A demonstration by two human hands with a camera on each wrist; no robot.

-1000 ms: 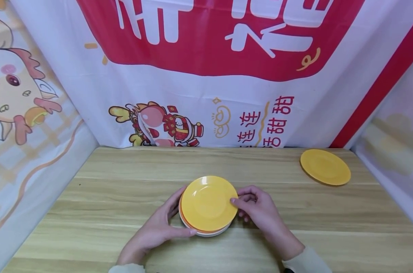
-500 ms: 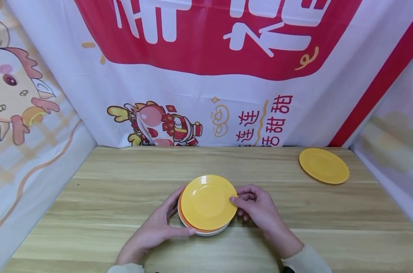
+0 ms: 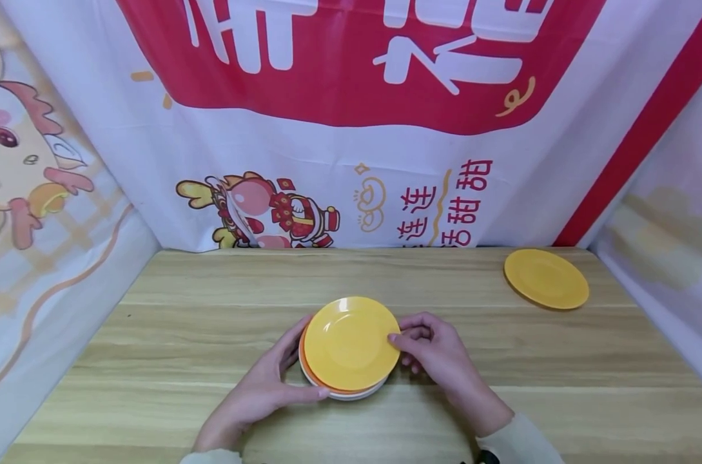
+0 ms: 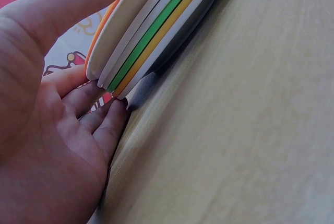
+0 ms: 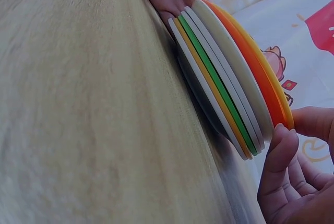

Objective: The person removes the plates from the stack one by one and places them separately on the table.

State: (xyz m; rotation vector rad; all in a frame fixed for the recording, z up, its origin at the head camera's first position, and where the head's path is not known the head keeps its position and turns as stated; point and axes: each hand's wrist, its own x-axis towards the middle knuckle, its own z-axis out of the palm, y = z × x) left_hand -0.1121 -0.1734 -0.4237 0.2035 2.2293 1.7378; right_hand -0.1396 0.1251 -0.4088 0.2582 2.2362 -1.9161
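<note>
Stack of plates (image 3: 312, 377), one, mixed colours: stood at the near middle of the worktop (image 3: 153, 361), between the two hands. Whether its underside rested fully on the wood could not be told.

Contents, top to bottom: top yellow plate (image 3: 352, 345), glossy, set slightly off-centre; orange plate (image 5: 258, 72), its rim showing at the left; cream plate (image 5: 235, 67), thicker in profile; two thin white plates (image 4: 130, 44); green plate (image 4: 138, 51); lower yellow plate (image 4: 148, 54); bottom white plate (image 4: 169, 41). A dark area lay beneath; plate foot or shadow, not distinguishable.

Left hand (image 3: 263, 385): curved about the left side of the stack, thumb at the near edge, fingers along the far left edge.

Right hand (image 3: 438, 351): pinched the right rim of the top yellow plate, thumb above, fingers curled below; whether the orange plate was also caught could not be told.

Separate yellow plate (image 3: 546, 279), one: lay at the far right corner of the worktop, well apart from the stack.

Backdrop cloth (image 3: 339, 154): white, with red panel, characters and a cartoon figure; hung behind the worktop.

Sleeves (image 3: 519, 441), pale: at both wrists.
</note>
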